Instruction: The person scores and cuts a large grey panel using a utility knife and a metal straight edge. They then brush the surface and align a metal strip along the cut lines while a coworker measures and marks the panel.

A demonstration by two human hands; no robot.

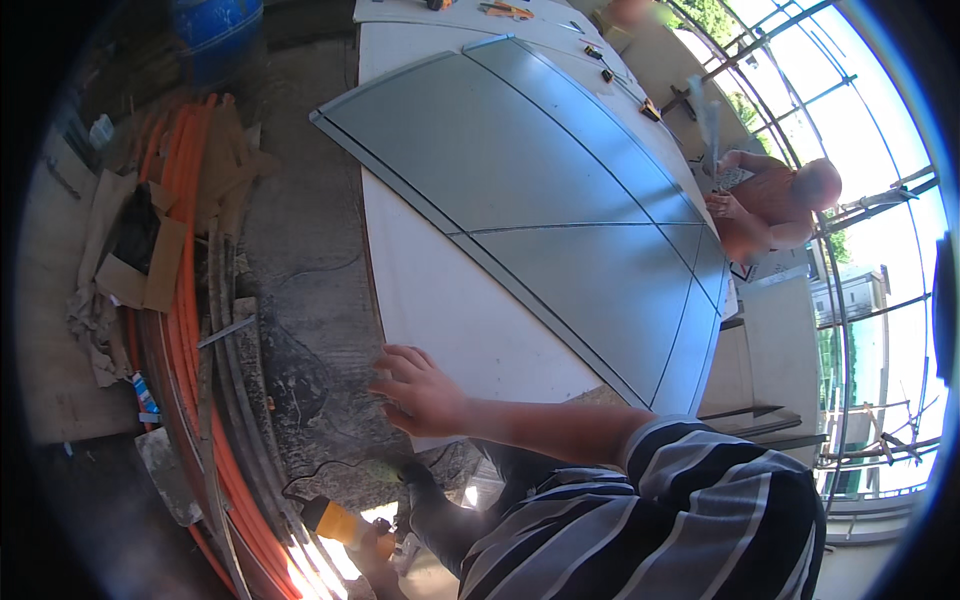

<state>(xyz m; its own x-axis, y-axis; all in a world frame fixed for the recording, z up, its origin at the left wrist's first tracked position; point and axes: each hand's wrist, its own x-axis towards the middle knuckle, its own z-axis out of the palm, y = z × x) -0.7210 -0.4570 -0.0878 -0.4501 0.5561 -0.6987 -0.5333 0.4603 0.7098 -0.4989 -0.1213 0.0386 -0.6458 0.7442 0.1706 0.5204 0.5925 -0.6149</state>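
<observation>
My right hand (425, 390) hangs open, fingers spread, above the near corner of a white board (465, 320), with nothing in it. Low in the picture, my left hand (376, 541) is closed around a yellow-and-black corded power tool (337, 521); its fingers are partly in shadow. Beyond my right hand, a large grey-blue sheet (560, 165) lies slantwise over the white boards. It looks like metal, with dark lines crossing it and a folded-looking long edge. My right hand does not appear to touch it.
Orange pipes (186, 270) and long strips run along the left floor beside an opened cardboard box (160, 265). A blue barrel (215, 25) stands at the back left. Another person (775, 205) is at the sheet's right edge. Scaffolding poles (848, 330) stand outside the opening.
</observation>
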